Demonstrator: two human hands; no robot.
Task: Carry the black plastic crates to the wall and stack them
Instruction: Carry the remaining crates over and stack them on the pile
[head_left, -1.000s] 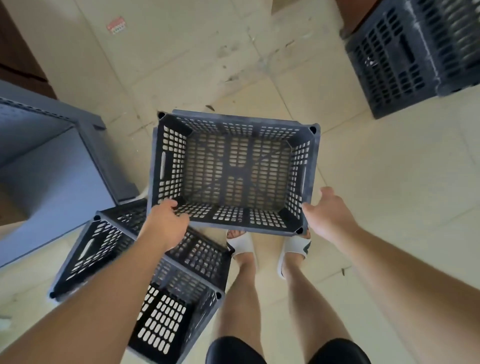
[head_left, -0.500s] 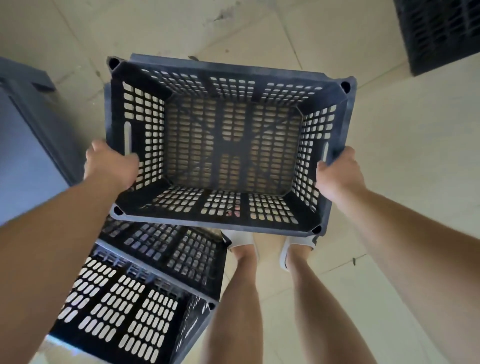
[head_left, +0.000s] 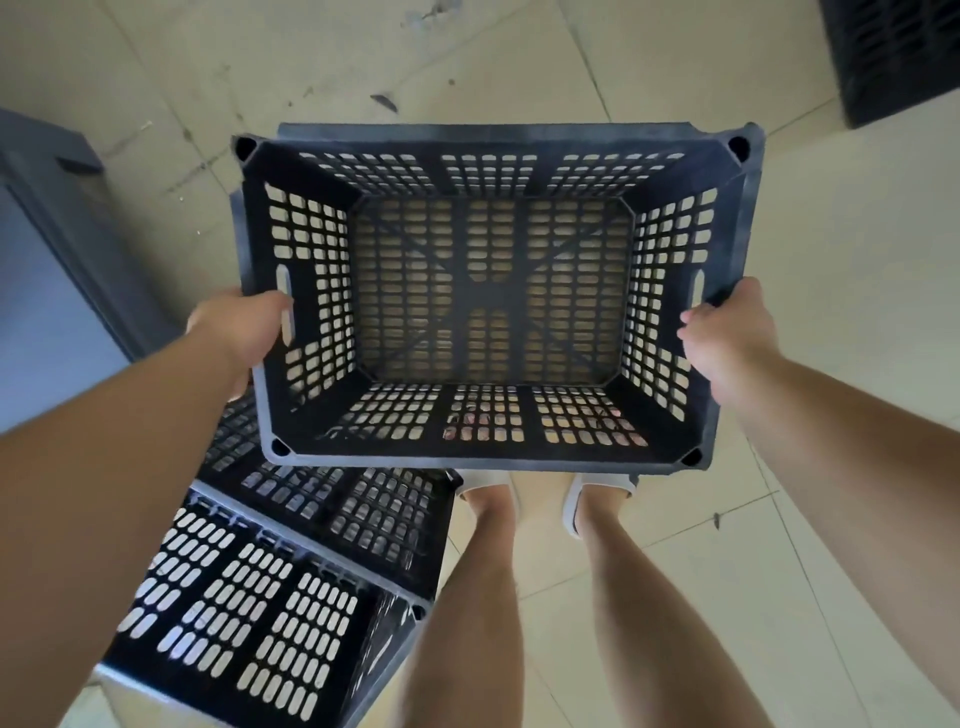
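I hold an empty black perforated plastic crate (head_left: 493, 140) in the air, open side up, above my feet. My left hand (head_left: 239, 332) grips its left wall at the handle slot. On the opposite wall, my right hand (head_left: 727, 332) grips by the right handle slot. Another black crate (head_left: 291, 587) lies on the floor at lower left, partly under the held one and behind my left forearm. A further black crate (head_left: 893, 52) shows at the top right corner, cut off by the frame.
A grey-blue box or cabinet (head_left: 47, 249) stands along the left edge. The floor is pale tile (head_left: 841, 322) with scuffs and small debris. My bare legs and white sandals (head_left: 587, 499) are below the held crate.
The crate has come up off the floor, closer to the camera. My hands slid from its near corners to the side handles. The view tilted down, pushing the far crate to the corner.
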